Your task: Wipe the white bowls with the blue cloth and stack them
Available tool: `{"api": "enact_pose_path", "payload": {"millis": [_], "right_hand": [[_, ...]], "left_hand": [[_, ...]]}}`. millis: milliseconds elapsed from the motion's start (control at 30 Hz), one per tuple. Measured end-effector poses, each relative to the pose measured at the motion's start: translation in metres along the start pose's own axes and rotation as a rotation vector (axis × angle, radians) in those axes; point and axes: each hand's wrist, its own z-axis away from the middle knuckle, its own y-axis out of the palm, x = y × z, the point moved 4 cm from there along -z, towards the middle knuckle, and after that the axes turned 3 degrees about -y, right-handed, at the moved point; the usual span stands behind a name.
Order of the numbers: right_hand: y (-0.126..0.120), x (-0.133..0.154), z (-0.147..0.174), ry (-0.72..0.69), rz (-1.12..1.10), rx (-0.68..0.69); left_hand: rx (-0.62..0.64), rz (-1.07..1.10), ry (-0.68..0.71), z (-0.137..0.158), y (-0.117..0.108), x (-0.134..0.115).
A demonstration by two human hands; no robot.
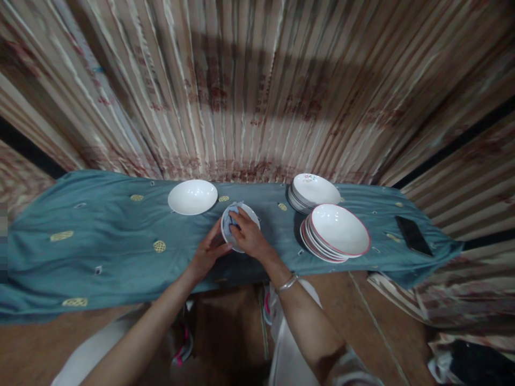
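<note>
Gripping bowl (241, 228), cloth (232, 219), both hands; lone plate (192, 196) left, red-rimmed stack (340, 231) right.

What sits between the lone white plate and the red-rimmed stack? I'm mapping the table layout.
In the head view, the bowl being wiped with a cloth, held by the left hand and right hand, lies between them.

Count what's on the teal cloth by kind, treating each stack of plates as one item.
Single white plates: 2, one lying alone, one held by the left hand
Plate stacks: 2
Cloths: 1, under the right hand
Phones: 1
Total: 6
</note>
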Motion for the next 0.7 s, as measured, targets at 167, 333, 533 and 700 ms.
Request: {"api": "enact_pose_path", "payload": {"millis": [167, 333, 533, 700], "right_hand": [[-0.005, -0.003, 0.000, 0.049, 0.322, 0.019], [-0.013, -0.016, 0.003, 0.114, 0.452, 0.074], [-0.016, -0.026, 0.015, 0.059, 0.465, 0.141], [-0.021, -0.021, 0.024, 0.067, 0.510, 0.194]], "left_hand": [[0.002, 0.003, -0.015, 0.000, 0.001, -0.001], [0.005, 0.020, -0.037, 0.003, 0.003, -0.006], [-0.031, 0.064, -0.074, 0.004, 0.003, -0.011], [-0.030, 0.074, -0.077, 0.004, 0.005, -0.012]]}}
